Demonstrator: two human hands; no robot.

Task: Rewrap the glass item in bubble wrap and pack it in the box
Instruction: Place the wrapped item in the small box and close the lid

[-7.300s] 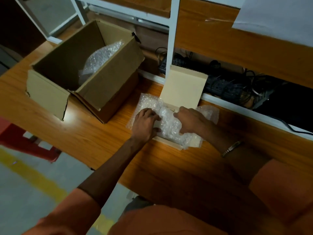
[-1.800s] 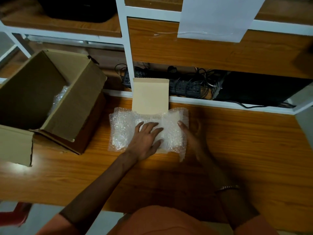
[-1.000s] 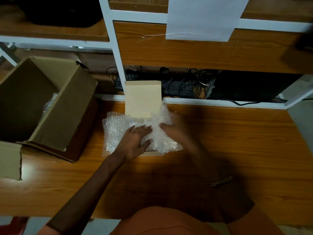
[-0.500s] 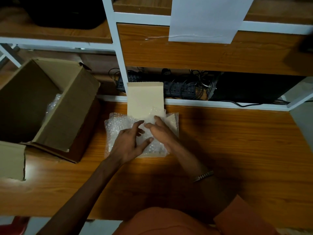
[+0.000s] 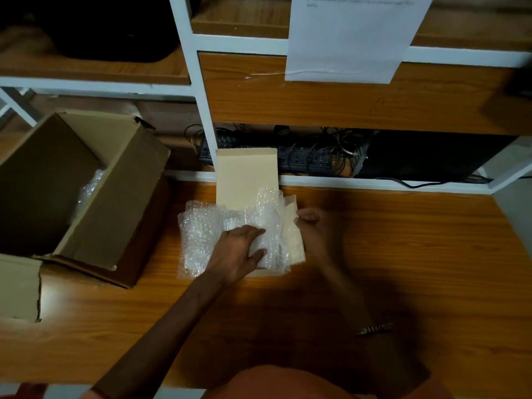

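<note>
A small cream box (image 5: 296, 249) lies open on the wooden desk, its lid (image 5: 244, 177) standing up at the back. Clear bubble wrap (image 5: 198, 237) fills the box and spills over its left side. The glass item is hidden under the wrap. My left hand (image 5: 239, 251) lies flat on the wrap, pressing it down in the middle of the box. My right hand (image 5: 313, 226) is at the box's right edge, fingers curled against the side wall and the wrap's edge. Whether it pinches the wrap or the wall, I cannot tell.
A large brown carton (image 5: 86, 191) stands open at the left with more bubble wrap (image 5: 89, 188) inside. Behind the desk runs a white shelf frame (image 5: 201, 110) with power strips and cables (image 5: 302, 156). A white paper sheet (image 5: 345, 38) hangs above.
My right hand has moved from the middle of the wrap out to the box's right edge. The left hand has slid a little forward and flattened on the wrap.
</note>
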